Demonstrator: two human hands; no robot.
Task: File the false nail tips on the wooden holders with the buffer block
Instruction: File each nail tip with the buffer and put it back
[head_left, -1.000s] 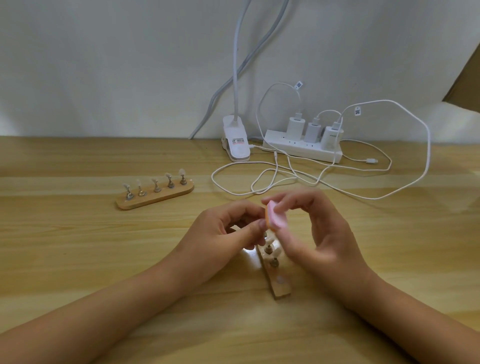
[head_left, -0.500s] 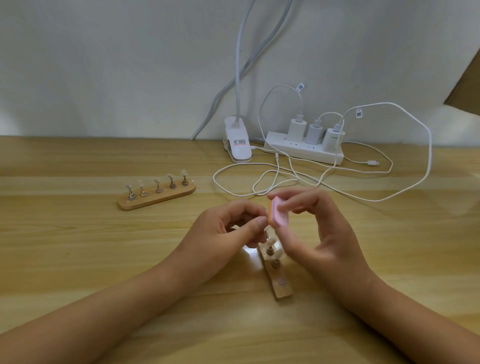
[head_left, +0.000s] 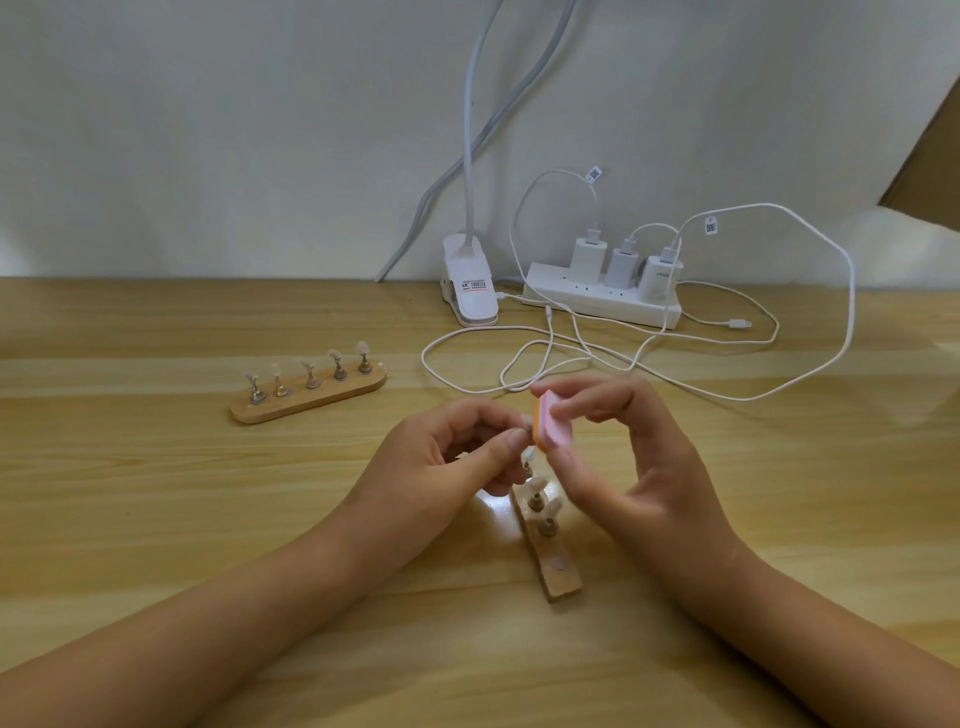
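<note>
The left hand (head_left: 441, 462) is curled, and a small metal peg (head_left: 527, 430) is pinched between its thumb and forefinger. A pale false nail tip (head_left: 530, 456) appears to be seated on the peg, although this is too small to confirm. The right hand (head_left: 644, 467) is closed on the pink-and-orange rectangular buffer block (head_left: 557, 430), which is gripped between thumb and fingertips. The orange edge of the block is held against, or just beside, the pinched peg.

Directly below both hands lies the near oblong wooden holder (head_left: 558, 571), set lengthwise toward the person. Upright pegs (head_left: 535, 501) with tips are carried at its far end, and one bare seat is visible nearer the person.

A second oblong wooden holder (head_left: 311, 402) lies well apart on the left of the light wooden table (head_left: 156, 519), with five pale tips (head_left: 307, 366) in a row.

Possible faults from this position:

- Excess pressure from the block – the tip may be popped off its peg.
- A light pinch on so small a peg – it may be twisted or dropped onto the holder beneath.
- A low right thumb – the neighbouring tips just below may be knocked.
- The loose white cables (head_left: 519, 358) lie just beyond the hands and may be snagged if a stroke is carried forward.
</note>
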